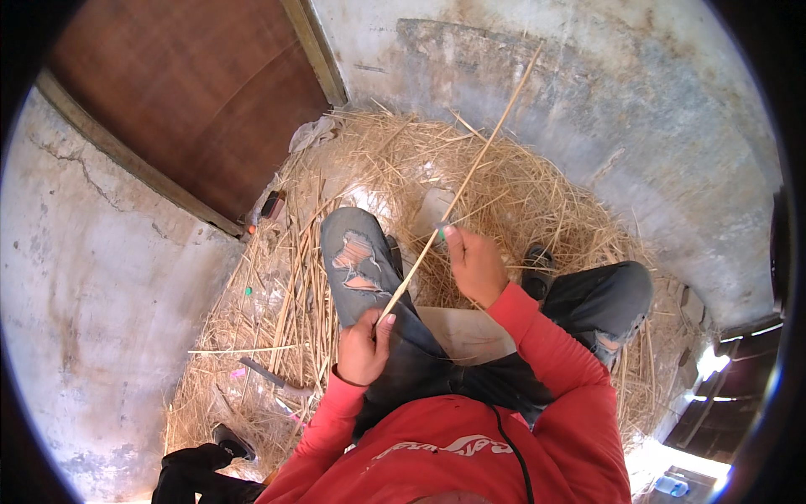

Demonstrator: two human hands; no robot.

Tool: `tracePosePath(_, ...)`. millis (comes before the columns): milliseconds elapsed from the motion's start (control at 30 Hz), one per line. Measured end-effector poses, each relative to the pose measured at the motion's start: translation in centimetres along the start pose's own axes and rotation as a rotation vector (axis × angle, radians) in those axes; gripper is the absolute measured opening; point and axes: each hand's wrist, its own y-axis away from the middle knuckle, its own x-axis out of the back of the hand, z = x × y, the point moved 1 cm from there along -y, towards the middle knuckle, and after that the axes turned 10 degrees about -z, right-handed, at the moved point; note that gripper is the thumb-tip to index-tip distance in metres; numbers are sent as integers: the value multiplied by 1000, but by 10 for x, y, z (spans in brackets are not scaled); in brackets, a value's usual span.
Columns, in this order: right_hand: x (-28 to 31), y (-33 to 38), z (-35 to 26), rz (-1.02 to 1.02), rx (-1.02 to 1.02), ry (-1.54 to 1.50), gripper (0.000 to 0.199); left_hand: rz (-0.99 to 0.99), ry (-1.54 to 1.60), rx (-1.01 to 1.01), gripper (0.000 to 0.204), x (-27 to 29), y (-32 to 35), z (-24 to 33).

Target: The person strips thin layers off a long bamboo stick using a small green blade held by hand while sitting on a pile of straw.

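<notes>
A long, pale yellow reed stalk [489, 144] slants from my lap up and to the right, toward the far wall. My left hand [363, 348] is closed round its thicker near end, beside my ripped-jean knee. Farther along, my right hand [477, 267] is closed, with the thumb stretched along a small green and dark tool [442, 231] that touches the stalk or lies right against it. The fingers hide most of this tool, so its kind cannot be made out. Below my right hand, a light board [467, 334] lies between my legs.
Loose straw and shavings [537, 189] cover the floor. A pile of long stalks [300, 286] lies left of my knee, near a grey curved bar [267, 375]. A brown door [201, 101] stands far left. Another person's dark-trousered leg [189, 470] shows at lower left.
</notes>
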Motion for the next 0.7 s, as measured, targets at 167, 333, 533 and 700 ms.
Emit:
tracePosePath(167,-19,30,-20,-234,127,-252,51,-34,262,18,31,-6,-14,7)
tracePosePath(333,24,12,-17,-482,-2,-544,51,-74,384,17,34,-3,-11,7)
tracePosePath(533,36,16,-41,-147,307,-335,33,14,380,-85,28,-12,-13,27)
tracePosePath(700,35,26,-45,-127,335,-297,26,77,342,-69,26,-23,-14,32)
